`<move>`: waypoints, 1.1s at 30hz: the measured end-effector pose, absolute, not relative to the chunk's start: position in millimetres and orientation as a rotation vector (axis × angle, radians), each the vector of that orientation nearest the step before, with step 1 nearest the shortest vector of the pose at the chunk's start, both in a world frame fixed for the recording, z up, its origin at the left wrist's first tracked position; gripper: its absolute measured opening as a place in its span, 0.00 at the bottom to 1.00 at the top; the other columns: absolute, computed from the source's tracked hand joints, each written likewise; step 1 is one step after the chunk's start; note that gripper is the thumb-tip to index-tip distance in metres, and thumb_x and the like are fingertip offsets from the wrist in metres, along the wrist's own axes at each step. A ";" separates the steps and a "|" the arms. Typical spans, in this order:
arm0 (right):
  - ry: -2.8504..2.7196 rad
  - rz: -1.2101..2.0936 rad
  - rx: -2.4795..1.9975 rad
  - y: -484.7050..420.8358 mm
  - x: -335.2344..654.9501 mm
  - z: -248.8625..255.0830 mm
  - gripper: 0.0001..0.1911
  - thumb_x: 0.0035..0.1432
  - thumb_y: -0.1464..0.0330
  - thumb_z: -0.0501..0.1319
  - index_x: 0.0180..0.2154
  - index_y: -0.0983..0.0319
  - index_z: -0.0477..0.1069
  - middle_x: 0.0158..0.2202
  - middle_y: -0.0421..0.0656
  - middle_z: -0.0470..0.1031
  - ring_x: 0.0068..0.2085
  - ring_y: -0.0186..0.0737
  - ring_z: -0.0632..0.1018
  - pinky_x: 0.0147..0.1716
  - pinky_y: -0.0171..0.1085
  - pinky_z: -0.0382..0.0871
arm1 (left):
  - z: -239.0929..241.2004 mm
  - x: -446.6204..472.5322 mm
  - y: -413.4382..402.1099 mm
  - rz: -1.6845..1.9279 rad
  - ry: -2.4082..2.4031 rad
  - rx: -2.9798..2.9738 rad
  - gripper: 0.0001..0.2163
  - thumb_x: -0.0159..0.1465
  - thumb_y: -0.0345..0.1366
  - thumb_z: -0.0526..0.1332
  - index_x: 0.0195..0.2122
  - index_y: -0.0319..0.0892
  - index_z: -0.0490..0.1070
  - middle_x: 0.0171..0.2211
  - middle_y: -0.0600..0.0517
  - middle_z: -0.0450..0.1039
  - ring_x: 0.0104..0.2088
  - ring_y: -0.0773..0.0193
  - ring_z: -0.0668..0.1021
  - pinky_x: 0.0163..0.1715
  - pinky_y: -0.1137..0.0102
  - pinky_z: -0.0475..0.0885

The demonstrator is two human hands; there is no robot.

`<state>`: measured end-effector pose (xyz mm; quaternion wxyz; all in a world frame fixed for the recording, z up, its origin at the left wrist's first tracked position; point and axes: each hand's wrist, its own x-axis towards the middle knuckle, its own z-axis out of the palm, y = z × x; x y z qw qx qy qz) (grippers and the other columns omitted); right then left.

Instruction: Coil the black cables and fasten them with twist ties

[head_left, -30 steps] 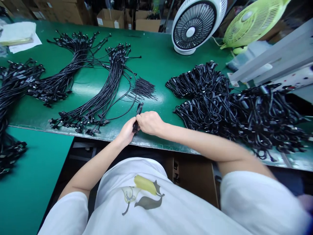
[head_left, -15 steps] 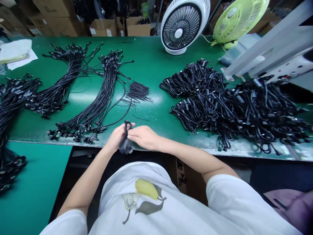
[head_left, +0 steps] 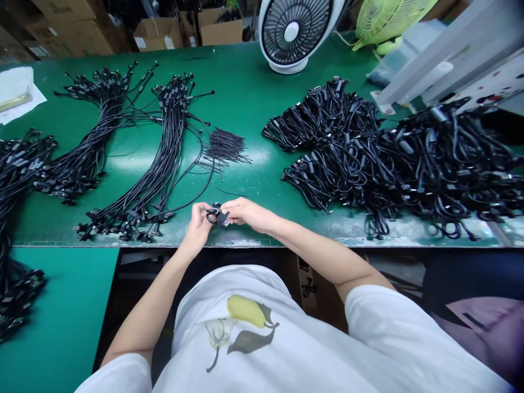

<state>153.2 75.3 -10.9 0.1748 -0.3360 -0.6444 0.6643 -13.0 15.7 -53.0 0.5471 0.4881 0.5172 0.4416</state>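
Observation:
A short black cable (head_left: 216,215), folded into a small coil with its plugs together, sits between both hands just above the near edge of the green table (head_left: 249,98). My left hand (head_left: 197,225) pinches its left side. My right hand (head_left: 245,213) pinches its right side with thumb and fingers closed on it. A small heap of thin black ties (head_left: 224,148) lies a little beyond the hands. One loose tie (head_left: 231,192) lies just past my right hand.
Straight bundles of black cables (head_left: 159,164) fan out to the left. A big pile of coiled cables (head_left: 388,158) fills the right side. A white fan (head_left: 292,31) and a green fan (head_left: 387,19) stand at the back. Cardboard boxes (head_left: 158,34) sit behind the table.
The cable was held upright and stretched between the hands; it is now folded into a small coil, held lower and flatter between both hands. The view has shifted slightly.

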 end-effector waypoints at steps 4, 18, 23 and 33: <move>-2.358 1.002 -1.204 67.9 154.5 -17.8 0.18 0.65 0.65 0.48 0.29 0.64 0.71 0.30 0.44 0.75 0.32 0.37 0.71 0.34 0.36 0.55 | -40.9 -15.0 19.0 0.971 1.269 1.382 0.20 0.62 0.50 0.62 0.49 0.42 0.73 0.43 0.46 0.76 0.51 0.57 0.75 0.58 0.62 0.65; -2.471 0.632 -1.318 53.7 169.4 -38.9 0.23 0.72 0.63 0.43 0.40 0.65 0.73 0.36 0.48 0.78 0.37 0.40 0.77 0.37 0.36 0.58 | -37.4 8.6 38.5 0.809 1.246 1.635 0.21 0.69 0.47 0.52 0.58 0.44 0.71 0.59 0.44 0.69 0.62 0.56 0.67 0.63 0.61 0.60; -2.431 0.342 -1.611 61.0 232.4 -28.9 0.25 0.72 0.61 0.41 0.39 0.64 0.74 0.35 0.49 0.79 0.37 0.41 0.76 0.31 0.38 0.52 | -38.9 -4.4 38.0 0.573 1.233 2.035 0.21 0.69 0.43 0.52 0.62 0.45 0.66 0.55 0.43 0.71 0.56 0.55 0.71 0.58 0.59 0.65; -2.070 -0.152 -2.276 103.8 329.0 -9.6 0.26 0.68 0.55 0.48 0.41 0.71 0.73 0.42 0.61 0.71 0.38 0.48 0.72 0.33 0.41 0.57 | -54.6 -98.4 34.1 0.064 2.097 2.312 0.17 0.68 0.39 0.48 0.47 0.37 0.72 0.44 0.36 0.73 0.43 0.43 0.74 0.42 0.55 0.68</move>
